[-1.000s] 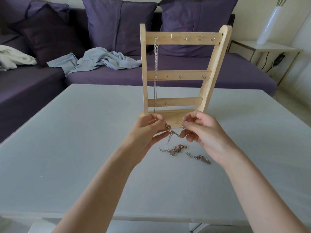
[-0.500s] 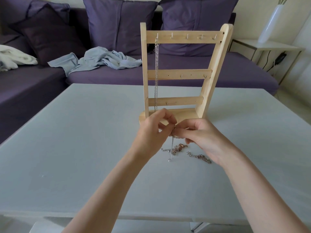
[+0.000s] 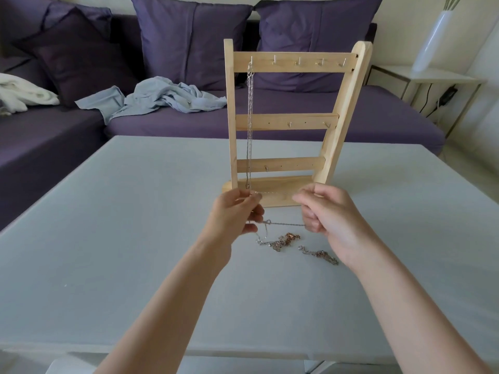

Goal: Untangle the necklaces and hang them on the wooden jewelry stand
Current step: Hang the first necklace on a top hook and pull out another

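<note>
A wooden jewelry stand [image 3: 286, 122] with three hooked bars stands on the table. One silver necklace [image 3: 250, 125] hangs from the leftmost top hook. Just in front of the stand's base, my left hand [image 3: 236, 214] and my right hand [image 3: 324, 214] each pinch a thin silver chain [image 3: 283, 224] and hold it stretched level between them, a small loop near the left hand. Its tail drops to a tangled heap of rose-gold and silver necklaces [image 3: 283, 240] on the table. A separate chain piece [image 3: 320, 255] lies beside my right wrist.
The pale grey table [image 3: 108, 238] spreads wide on both sides of the stand. Behind it is a purple sofa [image 3: 378, 117] with cushions, a crumpled light-blue cloth [image 3: 162, 98] and a white cloth [image 3: 19, 94]. A white side table [image 3: 432, 76] with a vase is at the back right.
My hands were close together over the tangle. They have moved apart and lifted slightly, drawing one silver chain taut between them out of the heap.
</note>
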